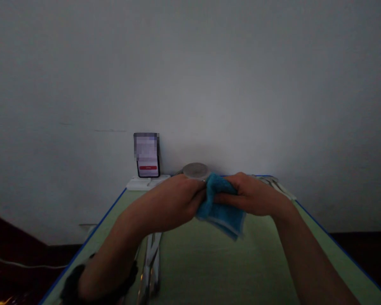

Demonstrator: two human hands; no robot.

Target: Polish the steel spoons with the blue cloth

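over at the far left corner of the table [216,271], a phone [149,164] is propped upright above a white stand [138,184]; nearer, long metal utensils [150,262] are laid, partly covered. now the left hand [179,195]: its fingers are curled against the blue cloth [226,217], though whether anything is gripped there cannot be told. beyond, a grey round object [195,170] is half hidden. and the cloth, held above the table: fuzzy, bright blue, pale-edged, doubled over, its lower corner left hanging. it is grasped by the right hand [252,195], fingers tucked into the fold. far right, more utensils [277,185] are seen.
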